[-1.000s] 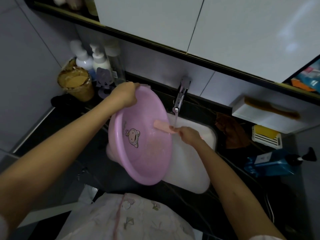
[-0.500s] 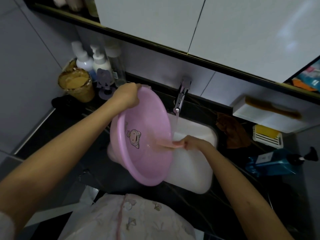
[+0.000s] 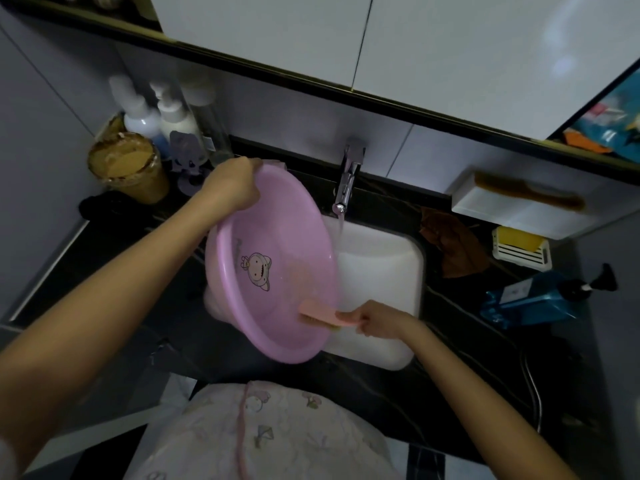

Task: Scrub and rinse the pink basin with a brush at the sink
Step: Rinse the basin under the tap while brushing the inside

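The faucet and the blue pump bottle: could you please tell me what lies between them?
In the head view, a crumpled brown cloth lies between the faucet and the blue pump bottle.

The person wears a pale, whitish soft-fabric top (image 3: 277,434) printed with small scattered motifs in muted pink and grey-blue. A thin pink cord or seam (image 3: 240,431) runs down its front. The left hand (image 3: 232,185) and right hand (image 3: 381,320) are bare, as are both forearms. A sliver of white sleeve (image 3: 4,457) edges the left arm.
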`<action>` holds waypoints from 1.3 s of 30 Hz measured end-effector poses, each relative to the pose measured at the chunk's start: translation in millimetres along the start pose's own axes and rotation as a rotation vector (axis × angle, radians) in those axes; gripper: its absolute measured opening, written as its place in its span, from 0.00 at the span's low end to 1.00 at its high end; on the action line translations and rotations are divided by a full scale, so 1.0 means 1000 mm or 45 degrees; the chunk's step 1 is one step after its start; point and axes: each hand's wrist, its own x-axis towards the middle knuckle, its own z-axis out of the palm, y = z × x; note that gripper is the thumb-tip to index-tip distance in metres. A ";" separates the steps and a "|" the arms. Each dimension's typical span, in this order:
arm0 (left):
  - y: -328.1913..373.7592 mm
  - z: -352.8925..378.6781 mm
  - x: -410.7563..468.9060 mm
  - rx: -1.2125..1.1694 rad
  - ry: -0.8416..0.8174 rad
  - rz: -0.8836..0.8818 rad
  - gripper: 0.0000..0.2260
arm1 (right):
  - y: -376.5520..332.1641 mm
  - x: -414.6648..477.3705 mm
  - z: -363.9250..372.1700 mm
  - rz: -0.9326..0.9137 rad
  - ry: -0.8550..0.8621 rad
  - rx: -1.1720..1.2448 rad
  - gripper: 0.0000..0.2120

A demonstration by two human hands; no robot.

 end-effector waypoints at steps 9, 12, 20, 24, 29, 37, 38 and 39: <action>0.002 -0.002 0.000 0.048 -0.003 0.014 0.26 | -0.032 0.049 -0.088 0.174 0.431 -0.325 0.18; 0.002 -0.001 0.000 0.060 0.004 0.025 0.26 | -0.052 0.053 -0.107 0.085 0.740 -0.619 0.15; 0.001 0.000 0.001 0.066 0.005 0.031 0.25 | -0.029 0.046 -0.083 0.079 0.302 -0.648 0.22; 0.002 0.000 0.000 0.061 0.012 0.025 0.25 | -0.028 0.040 -0.084 0.073 0.614 -0.702 0.24; 0.000 0.002 0.001 0.058 0.033 0.018 0.26 | -0.021 0.029 -0.051 0.064 0.457 -0.548 0.32; -0.002 0.003 0.003 0.019 0.032 0.013 0.24 | -0.042 -0.015 -0.006 -0.206 -0.140 -0.201 0.25; -0.002 0.003 0.003 0.014 0.029 0.008 0.25 | -0.046 -0.019 -0.006 -0.255 -0.185 -0.139 0.25; -0.001 0.002 0.002 0.008 0.026 0.008 0.25 | -0.049 -0.019 -0.007 -0.281 -0.221 -0.092 0.25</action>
